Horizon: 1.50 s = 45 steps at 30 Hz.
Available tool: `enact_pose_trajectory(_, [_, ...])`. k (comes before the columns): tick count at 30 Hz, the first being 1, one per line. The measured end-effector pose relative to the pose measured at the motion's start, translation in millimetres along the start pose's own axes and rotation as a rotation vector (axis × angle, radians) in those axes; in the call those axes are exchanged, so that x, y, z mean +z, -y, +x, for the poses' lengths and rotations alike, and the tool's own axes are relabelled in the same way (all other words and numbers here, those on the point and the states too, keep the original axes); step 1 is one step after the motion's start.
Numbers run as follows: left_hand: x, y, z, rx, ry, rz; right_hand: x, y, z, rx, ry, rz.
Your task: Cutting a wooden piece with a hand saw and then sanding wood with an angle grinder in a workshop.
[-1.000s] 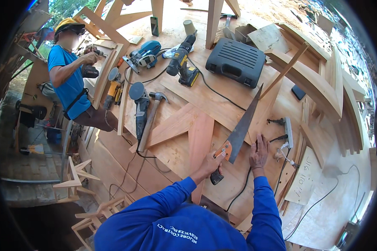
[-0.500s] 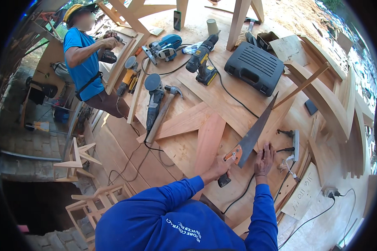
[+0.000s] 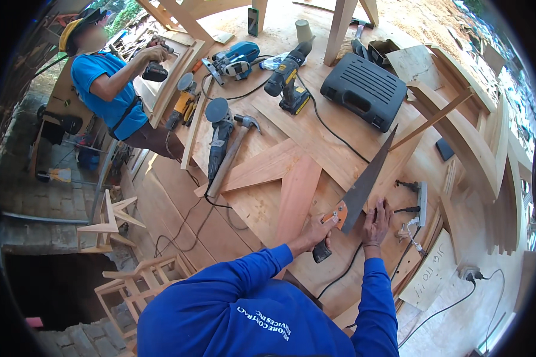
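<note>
My left hand (image 3: 315, 234) is wrapped round the orange and black handle of a handsaw (image 3: 365, 189). The long grey blade slants up and to the right over the plywood, its tip near a thin wooden strip. Just right of the blade, my right hand (image 3: 376, 226) lies palm down on a wooden board, fingers stretched out and holding nothing. Left of the saw, pinkish planks (image 3: 299, 187) meet at an angle on the worktop.
A hammer (image 3: 235, 152), an angle grinder (image 3: 218, 143), a cordless drill (image 3: 287, 83), a blue power tool (image 3: 235, 59) and a black case (image 3: 364, 89) lie across the worktop. Curved wooden pieces (image 3: 458, 143) stack at right. A co-worker (image 3: 110, 89) holds a drill at far left.
The saw and my left hand have shifted slightly up and to the right. My right hand stays in place. The co-worker has leaned further left.
</note>
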State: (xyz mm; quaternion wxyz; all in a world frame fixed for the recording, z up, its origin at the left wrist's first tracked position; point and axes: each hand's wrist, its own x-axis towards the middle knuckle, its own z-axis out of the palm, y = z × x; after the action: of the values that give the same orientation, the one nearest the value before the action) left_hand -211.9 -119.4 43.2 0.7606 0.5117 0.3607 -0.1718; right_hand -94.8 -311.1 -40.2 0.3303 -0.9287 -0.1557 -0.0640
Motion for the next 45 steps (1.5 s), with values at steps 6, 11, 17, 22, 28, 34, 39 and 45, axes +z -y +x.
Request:
enact_pose_trajectory(6, [-2,-7,21,0.010,0.018,-0.005,-3,11,13,-0.005,-0.008,0.024])
enact_pose_trajectory(11, [7,-13,14,0.017,-0.030,0.044,-1,9,19,-0.024,-0.040,0.036])
enact_pose_trajectory(17, [-16,4,-6,0.047,-0.025,0.181,-6,12,11,-0.007,-0.027,0.029])
enact_pose_trajectory(22, [-6,-27,-5,0.080,-0.035,0.102,-1,11,3,0.008,-0.038,0.025])
enact_pose_trajectory(28, [-62,-46,-11,0.183,-0.056,0.157,-12,9,8,-0.009,-0.008,0.007])
enact_pose_trajectory(34, [-151,-40,-29,0.208,-0.078,-0.041,-43,40,68,-0.036,0.104,-0.078])
enact_pose_trajectory(39, [-185,-33,-24,0.151,-0.211,0.029,-125,147,203,-0.163,-0.505,0.376])
enact_pose_trajectory(45, [-191,-26,-5,0.093,-0.212,0.249,-88,199,278,-0.380,-0.140,0.363])
